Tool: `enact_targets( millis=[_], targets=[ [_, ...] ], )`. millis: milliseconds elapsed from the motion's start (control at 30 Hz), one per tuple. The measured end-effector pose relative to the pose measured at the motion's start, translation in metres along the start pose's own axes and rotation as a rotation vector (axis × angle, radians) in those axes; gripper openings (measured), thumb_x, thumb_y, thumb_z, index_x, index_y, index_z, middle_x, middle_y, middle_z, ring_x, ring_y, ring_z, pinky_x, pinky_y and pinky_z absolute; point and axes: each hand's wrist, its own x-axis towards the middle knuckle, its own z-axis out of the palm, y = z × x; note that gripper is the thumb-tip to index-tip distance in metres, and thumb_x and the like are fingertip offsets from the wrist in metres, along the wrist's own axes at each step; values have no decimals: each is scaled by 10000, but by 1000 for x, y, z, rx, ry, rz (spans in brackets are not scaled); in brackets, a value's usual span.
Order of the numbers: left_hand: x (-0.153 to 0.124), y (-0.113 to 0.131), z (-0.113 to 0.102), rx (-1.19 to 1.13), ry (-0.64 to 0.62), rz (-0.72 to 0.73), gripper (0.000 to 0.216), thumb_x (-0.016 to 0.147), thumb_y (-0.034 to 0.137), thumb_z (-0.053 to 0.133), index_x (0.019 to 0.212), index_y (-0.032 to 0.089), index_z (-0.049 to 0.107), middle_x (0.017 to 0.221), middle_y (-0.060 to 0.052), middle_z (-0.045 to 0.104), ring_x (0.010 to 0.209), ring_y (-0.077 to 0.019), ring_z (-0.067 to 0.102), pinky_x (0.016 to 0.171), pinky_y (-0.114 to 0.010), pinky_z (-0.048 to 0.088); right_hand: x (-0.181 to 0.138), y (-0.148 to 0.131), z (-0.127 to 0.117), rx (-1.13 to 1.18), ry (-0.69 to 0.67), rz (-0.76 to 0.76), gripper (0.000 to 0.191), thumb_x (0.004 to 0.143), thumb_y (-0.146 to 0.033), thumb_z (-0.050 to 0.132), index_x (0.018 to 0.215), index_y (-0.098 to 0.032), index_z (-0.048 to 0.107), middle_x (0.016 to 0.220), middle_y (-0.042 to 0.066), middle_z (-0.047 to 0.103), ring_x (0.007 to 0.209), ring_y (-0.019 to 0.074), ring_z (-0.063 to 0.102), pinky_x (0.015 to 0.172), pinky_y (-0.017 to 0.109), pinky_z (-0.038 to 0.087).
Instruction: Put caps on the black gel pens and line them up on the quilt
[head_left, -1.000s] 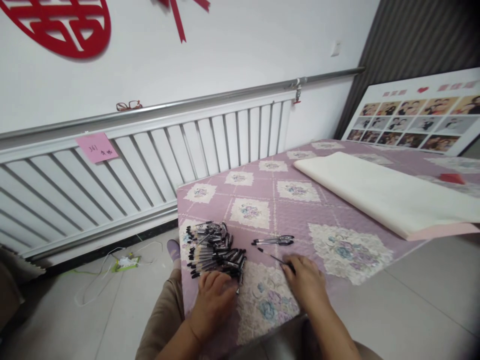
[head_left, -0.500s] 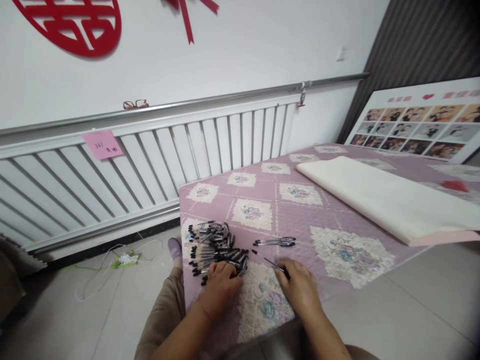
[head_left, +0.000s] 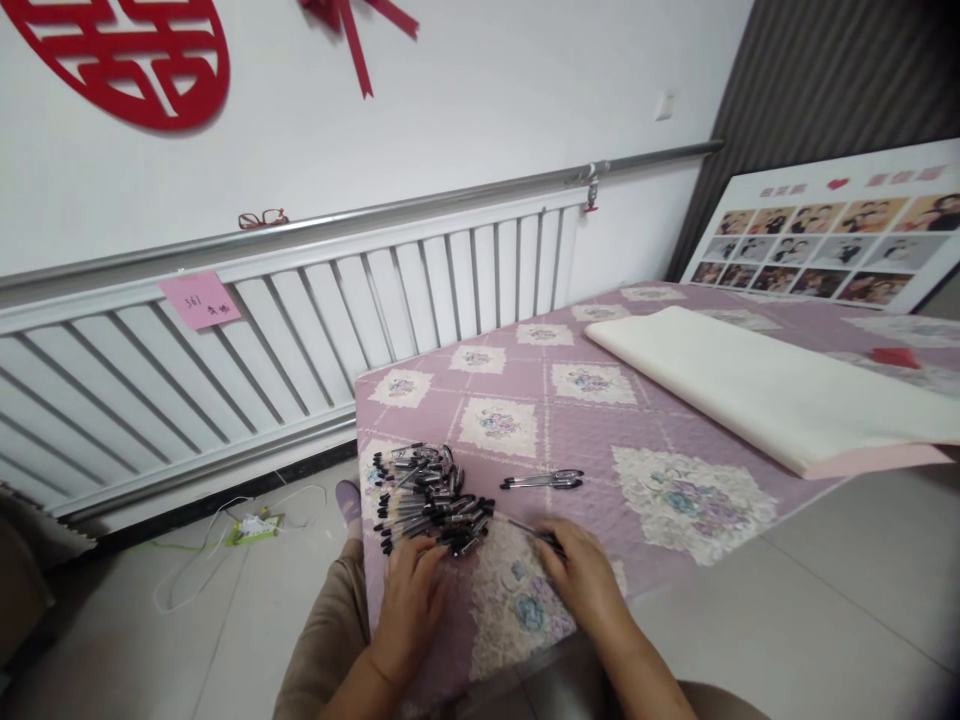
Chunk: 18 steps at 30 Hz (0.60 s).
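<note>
A heap of black-capped pens with clear barrels (head_left: 431,500) lies on the flowered purple tablecloth (head_left: 510,345). At the heap's near edge is my left hand (head_left: 411,590), its fingers slightly bent and apart, the tips touching or just beside the closest pens. My right hand (head_left: 583,572) is closed around one pen (head_left: 529,527), whose thin end points left toward the heap. Just beyond that hand, a few pens (head_left: 541,480) lie side by side, apart from the heap. The right palm hides part of the held pen.
A folded cream-coloured sheet (head_left: 750,390) covers the table's right side, with a red item (head_left: 895,357) behind it. Past the far edge stands a white radiator (head_left: 420,290) bearing a pink note (head_left: 199,300). A photo board (head_left: 825,235) leans at the back right. A power strip (head_left: 255,527) lies on the floor.
My left hand has drawn back and left from the top of the heap to its near edge. My right hand has stayed close to its place, still holding the pen.
</note>
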Motion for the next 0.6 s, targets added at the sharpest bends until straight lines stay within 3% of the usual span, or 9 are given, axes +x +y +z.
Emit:
enact_targets(
  millis=[200, 333, 433, 600],
  targets=[
    [-18, 11, -9, 90, 22, 38, 444, 819, 121, 471, 1255, 201, 462, 1264, -118, 491, 1195, -254, 434, 981, -469, 379, -10, -36, 16, -13, -179, -179, 52, 835, -209, 567, 871, -221, 603, 851, 23, 639, 851, 199, 572, 820, 361, 384],
    [-13, 19, -3, 132, -42, 84, 385, 809, 106, 482, 1169, 232, 529, 1134, -75, 597, 1085, -237, 515, 938, -458, 375, -19, -61, 35, -13, -230, -224, 104, 789, -142, 617, 857, -218, 605, 868, 17, 637, 868, 199, 555, 848, 363, 372],
    [-10, 19, 2, 98, -109, 50, 249, 829, 143, 528, 1033, 274, 585, 926, -1, 654, 884, -199, 578, 857, -415, 391, -24, -72, 44, -1, -254, -231, 82, 774, -142, 637, 817, -202, 601, 857, 22, 634, 857, 203, 545, 838, 356, 381],
    [-10, 16, 3, 97, -153, 33, 182, 847, 146, 523, 956, 267, 605, 841, 14, 651, 792, -179, 576, 759, -337, 391, -24, -71, 36, 62, -268, -200, 154, 777, -185, 653, 922, -210, 608, 919, 28, 638, 898, 213, 540, 846, 361, 379]
  ],
)
